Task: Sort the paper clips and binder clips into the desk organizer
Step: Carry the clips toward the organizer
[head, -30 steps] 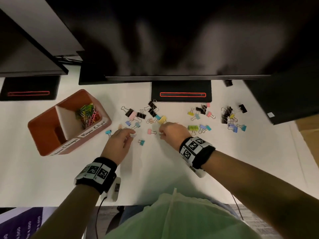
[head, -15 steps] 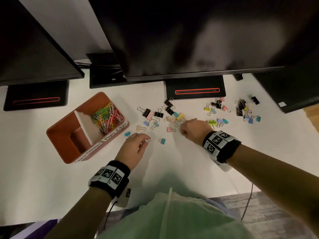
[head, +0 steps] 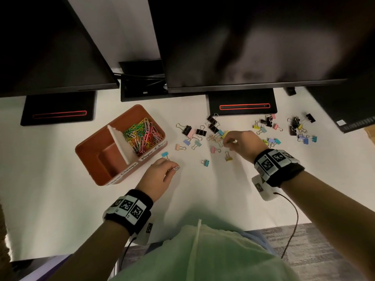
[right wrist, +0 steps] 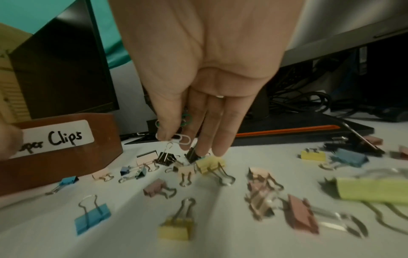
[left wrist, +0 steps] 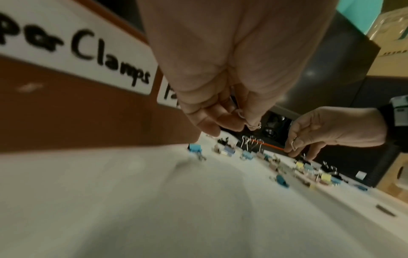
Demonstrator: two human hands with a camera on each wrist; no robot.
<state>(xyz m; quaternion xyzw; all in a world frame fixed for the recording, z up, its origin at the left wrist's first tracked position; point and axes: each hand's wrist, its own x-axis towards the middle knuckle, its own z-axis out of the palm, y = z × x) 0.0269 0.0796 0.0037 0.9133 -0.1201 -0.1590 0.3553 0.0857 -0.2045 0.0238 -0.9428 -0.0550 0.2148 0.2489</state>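
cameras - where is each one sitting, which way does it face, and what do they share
Head: on the head, looking down at the desk organizer, scattered binder clips, both forearms and a green-clad torso.
Left wrist: along the left hand, which pinches silver paper clips; the right hand shows beyond.
Right wrist: along the right hand, which pinches a white paper clip above the binder clips.
Shared: both wrist views show the organizer's labelled wall.

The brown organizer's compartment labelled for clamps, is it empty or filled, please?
Empty: the brown plastic desk organizer shows only bare floor there in the head view; the colourful paper clips fill the other.
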